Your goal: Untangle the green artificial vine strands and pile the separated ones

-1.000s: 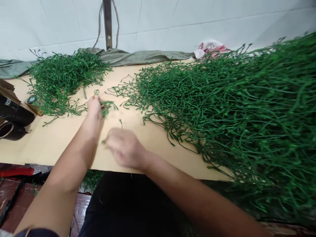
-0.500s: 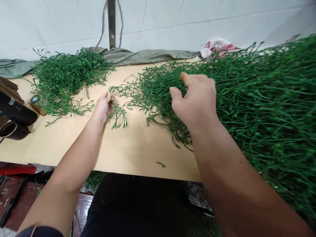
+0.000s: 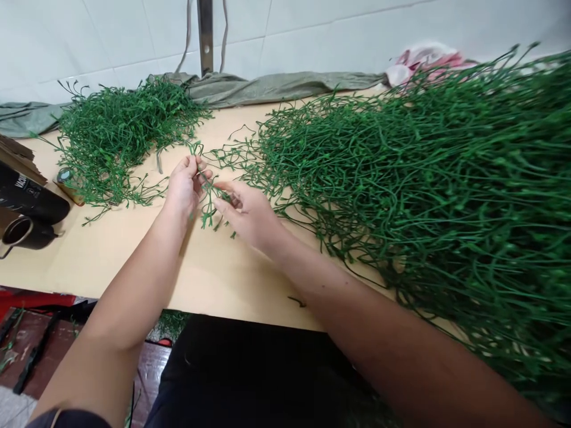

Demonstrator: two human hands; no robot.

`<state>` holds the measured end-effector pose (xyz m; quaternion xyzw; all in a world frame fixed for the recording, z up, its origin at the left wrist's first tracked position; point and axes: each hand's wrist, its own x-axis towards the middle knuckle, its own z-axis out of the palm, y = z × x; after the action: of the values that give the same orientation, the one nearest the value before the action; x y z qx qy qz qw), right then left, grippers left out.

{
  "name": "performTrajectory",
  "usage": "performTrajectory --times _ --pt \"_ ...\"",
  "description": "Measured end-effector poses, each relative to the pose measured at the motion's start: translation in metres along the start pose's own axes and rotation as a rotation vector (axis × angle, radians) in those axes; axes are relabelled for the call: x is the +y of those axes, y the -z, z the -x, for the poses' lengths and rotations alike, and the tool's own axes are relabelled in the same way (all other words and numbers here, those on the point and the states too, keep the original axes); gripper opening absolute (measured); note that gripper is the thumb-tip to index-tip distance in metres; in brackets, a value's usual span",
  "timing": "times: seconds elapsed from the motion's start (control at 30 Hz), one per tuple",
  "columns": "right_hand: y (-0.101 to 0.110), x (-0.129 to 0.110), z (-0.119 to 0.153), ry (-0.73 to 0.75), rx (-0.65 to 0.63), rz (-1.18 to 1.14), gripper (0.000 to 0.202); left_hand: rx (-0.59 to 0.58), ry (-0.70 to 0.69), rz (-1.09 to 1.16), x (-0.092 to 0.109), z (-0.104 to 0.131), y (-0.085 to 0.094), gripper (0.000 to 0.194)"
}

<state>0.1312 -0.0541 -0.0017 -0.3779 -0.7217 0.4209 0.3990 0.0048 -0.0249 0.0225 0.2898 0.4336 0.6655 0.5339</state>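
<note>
My left hand (image 3: 184,183) is closed, pinching a small bunch of thin green stems (image 3: 207,215) with forked ends. Some tips stick up above its fingers and others hang below. Close beside it, my right hand (image 3: 252,215) has its thumb and fingers curled around stems at the right of this bunch; its inner fingers are partly hidden. A large heap of the same stems (image 3: 357,154) spreads over the right of the table (image 3: 214,270). At the back left lies a smaller pile of stems (image 3: 120,128).
On the left edge stand a black canister (image 3: 31,193), a dark mug (image 3: 29,233) and a small jar (image 3: 69,185). A grey-green cloth (image 3: 285,86) runs along the tiled wall, with a pink and white cloth (image 3: 423,62) at its right. One loose stem (image 3: 297,301) lies near the front edge.
My right hand has moved left from above the large heap to the bunch at my left hand, and its fingers have closed in. My left hand keeps its hold, nearly in place.
</note>
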Motion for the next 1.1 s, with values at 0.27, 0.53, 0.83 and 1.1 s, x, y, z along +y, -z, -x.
performTrajectory --times 0.27,0.53,0.83,1.1 --pt "0.01 0.007 0.001 -0.093 0.004 -0.012 0.015 0.031 0.003 -0.027 0.005 -0.002 0.005 0.02" --pt "0.013 -0.001 0.006 -0.061 -0.02 0.176 0.018 0.083 -0.043 0.001 0.008 -0.003 0.01 0.019" --pt "0.013 -0.014 0.01 -0.07 -0.039 0.427 0.021 0.07 0.059 0.016 0.007 -0.006 0.011 0.023" --pt "0.001 -0.03 0.021 0.166 -0.228 0.715 0.022 0.141 0.084 -0.097 0.0 -0.001 0.0 0.027"
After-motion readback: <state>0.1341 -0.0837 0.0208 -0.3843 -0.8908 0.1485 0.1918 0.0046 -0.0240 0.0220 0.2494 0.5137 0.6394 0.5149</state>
